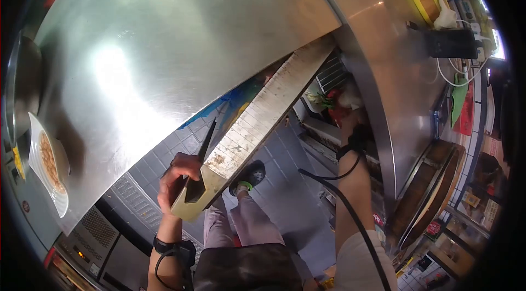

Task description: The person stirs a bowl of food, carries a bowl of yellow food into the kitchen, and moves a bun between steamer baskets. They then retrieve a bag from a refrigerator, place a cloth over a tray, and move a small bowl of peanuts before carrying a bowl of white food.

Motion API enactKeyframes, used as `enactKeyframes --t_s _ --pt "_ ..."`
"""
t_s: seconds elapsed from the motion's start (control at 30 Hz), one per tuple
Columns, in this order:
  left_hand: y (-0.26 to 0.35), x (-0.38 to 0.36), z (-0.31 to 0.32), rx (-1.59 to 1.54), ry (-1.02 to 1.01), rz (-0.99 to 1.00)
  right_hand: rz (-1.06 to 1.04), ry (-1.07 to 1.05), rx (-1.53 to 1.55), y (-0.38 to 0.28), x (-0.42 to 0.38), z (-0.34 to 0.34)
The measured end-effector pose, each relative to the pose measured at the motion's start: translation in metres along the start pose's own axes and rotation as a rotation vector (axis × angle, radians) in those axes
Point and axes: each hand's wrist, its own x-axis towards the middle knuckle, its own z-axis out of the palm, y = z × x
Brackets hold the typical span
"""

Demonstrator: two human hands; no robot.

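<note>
A long, worn metal door (263, 113) stands open below the counter, with a cream-coloured end piece. My left hand (178, 178) has its fingers wrapped round the recess at that near end. On the right, my right hand (352, 121) reaches into the open compartment under the counter, beside a red item (338, 114) and some green leafy food (323, 99). Its fingers are hidden among the contents. A wire rack (331, 74) shows deeper inside.
The steel counter (181, 33) spans the top. A white dish of food (49, 162) sits at its left edge. A round wooden board (430, 195) stands at right. A black cable (345, 198) hangs by my right arm. My foot (246, 178) is near the door.
</note>
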Motion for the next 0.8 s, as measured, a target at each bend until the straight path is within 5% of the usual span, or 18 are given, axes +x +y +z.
enactKeyframes --t_s 0.2,0.4,0.6,0.7,0.8 --pt "-0.002 -0.001 0.002 -0.010 0.011 0.025 -0.351 -0.079 0.187 0.039 0.033 0.023" --pt "0.000 -0.002 0.005 -0.015 0.042 0.002 -0.450 -0.058 0.239 0.067 0.041 0.033" --pt "0.004 -0.003 0.008 -0.013 0.048 -0.011 -0.411 0.195 -0.360 0.046 0.019 0.020" --pt "0.005 -0.004 0.010 -0.013 0.044 -0.019 -0.254 -0.064 -0.270 0.002 0.009 -0.003" --pt "0.003 -0.004 0.010 -0.021 0.032 -0.003 -0.437 -0.292 0.055 0.039 0.031 0.014"
